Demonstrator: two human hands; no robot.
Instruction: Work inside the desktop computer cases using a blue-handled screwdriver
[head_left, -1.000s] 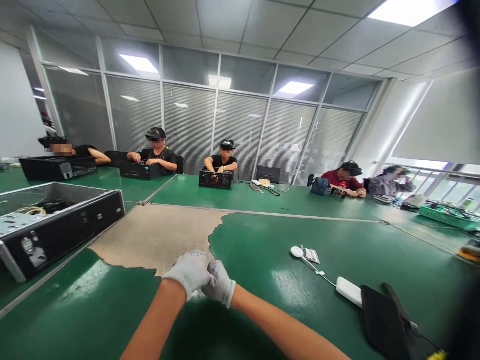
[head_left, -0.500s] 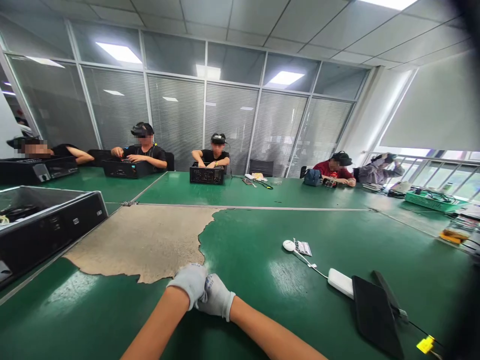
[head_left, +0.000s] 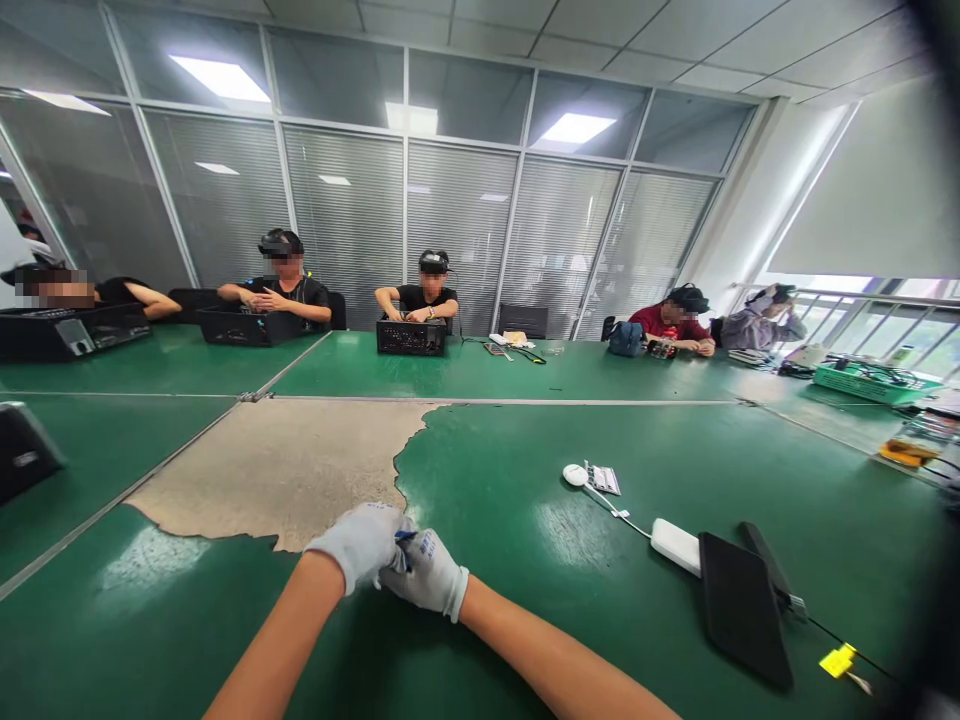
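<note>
Both hands wear pale grey knit gloves with blue print. My left hand (head_left: pixel 363 545) has its fingers curled and bent inward, touching the other hand. My right hand (head_left: pixel 429 574) is also closed, its fingers pressed against the left ones. A small dark blue spot shows where they meet; whether it is an object or part of a glove I cannot tell. Both are over the green table covering (head_left: pixel 480 480), near the torn edge of a bare beige patch (head_left: pixel 300 470).
At right lie a black phone-like slab (head_left: pixel 742 610), a white power bank-like block (head_left: pixel 675 547) and a round white puck (head_left: pixel 575 475) on a cable. A black case (head_left: pixel 26 455) stands at far left. Several people sit across, one behind a black box (head_left: pixel 411 338).
The black case at left has slid left, mostly out of view. My left hand has shifted slightly left and up, and the dark blue spot between the hands now shows.
</note>
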